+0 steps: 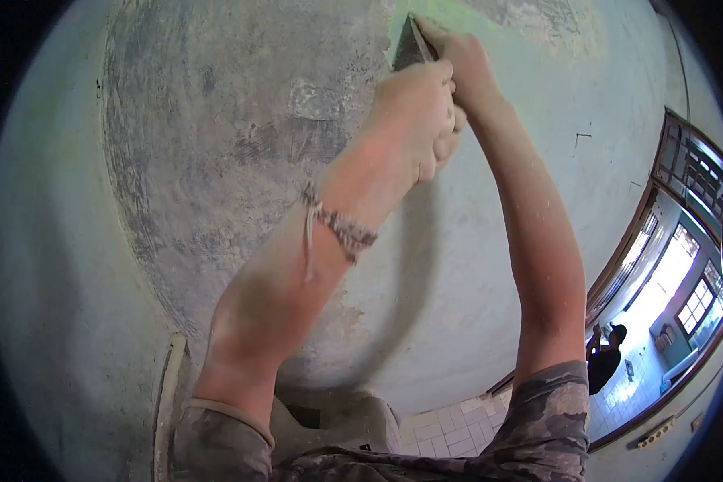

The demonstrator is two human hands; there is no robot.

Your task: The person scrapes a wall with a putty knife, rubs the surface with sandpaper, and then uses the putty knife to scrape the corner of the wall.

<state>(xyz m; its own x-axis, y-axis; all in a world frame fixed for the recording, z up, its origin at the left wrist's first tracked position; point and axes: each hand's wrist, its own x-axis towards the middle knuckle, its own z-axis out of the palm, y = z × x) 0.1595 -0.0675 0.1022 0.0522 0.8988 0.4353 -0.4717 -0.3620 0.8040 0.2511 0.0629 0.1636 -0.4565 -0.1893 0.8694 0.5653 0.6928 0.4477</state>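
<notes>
My left hand [416,108], with a woven bracelet [345,230] on its wrist, is closed around the handle of a scraper. The handle itself is hidden in the fist. Above it, the scraper's dark triangular metal blade [410,50] lies against the wall [506,241]. Just to the right, my right hand [460,63] is closed at the blade's side, with a finger reaching along it towards the upper corner. Left of the blade spreads a large rough grey patch [225,120] stripped of paint; pale green paint [458,14] surrounds the blade's top and right.
A wooden-framed opening [659,161] on the right shows a tiled room, where a person [606,357] in dark clothes and a cap stands. A power strip [657,432] hangs low at right. White floor tiles [458,430] show below the wall.
</notes>
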